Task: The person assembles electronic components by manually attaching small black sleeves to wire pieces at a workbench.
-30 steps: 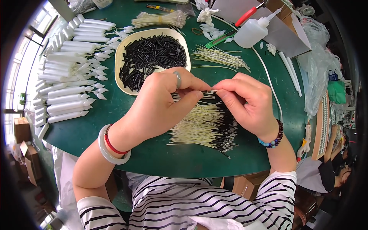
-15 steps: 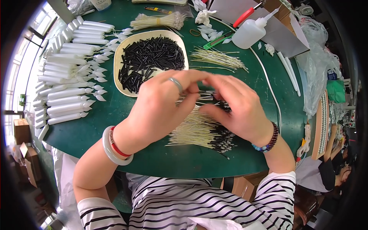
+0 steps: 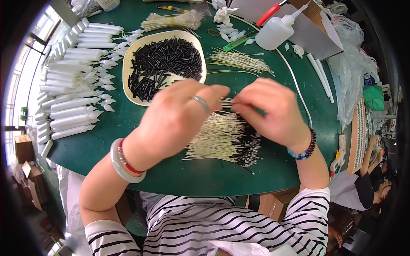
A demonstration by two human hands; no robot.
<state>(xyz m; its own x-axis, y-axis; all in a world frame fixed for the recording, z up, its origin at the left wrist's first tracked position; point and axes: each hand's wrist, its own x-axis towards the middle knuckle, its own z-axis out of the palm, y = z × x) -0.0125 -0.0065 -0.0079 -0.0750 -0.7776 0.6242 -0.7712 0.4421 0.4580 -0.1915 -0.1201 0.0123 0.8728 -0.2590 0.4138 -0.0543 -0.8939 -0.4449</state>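
Above the pile of thin cream wires (image 3: pixel 211 143) both my hands work close together, fingertips a short way apart. My left hand (image 3: pixel 173 117) is closed, its fingers curled over, and what they hold is hidden. Thumb and forefinger of my right hand (image 3: pixel 273 109) are pinched together over the upper right of the pile; thin wires show close by, but I cannot make out what the pinch holds. Many wires carry black sleeves (image 3: pixel 241 153) toward their right ends, with small clear tips. Beyond my left hand stands a cream tray (image 3: pixel 126 81) of short black tubes (image 3: pixel 166 59).
White electric candles (image 3: pixel 74 104) with flame-shaped tips are stacked at left. Farther back lie loose wires (image 3: pixel 241 62), a banded wire bundle (image 3: pixel 171 21), a green cutter (image 3: pixel 239 42) and a white squeeze bottle (image 3: pixel 275 33). A white cable (image 3: pixel 294 81) curves down the right side.
My hands have moved apart at the fingertips, where they had met over the pile. My right hand's thumb and forefinger have come together. The view has shifted slightly.
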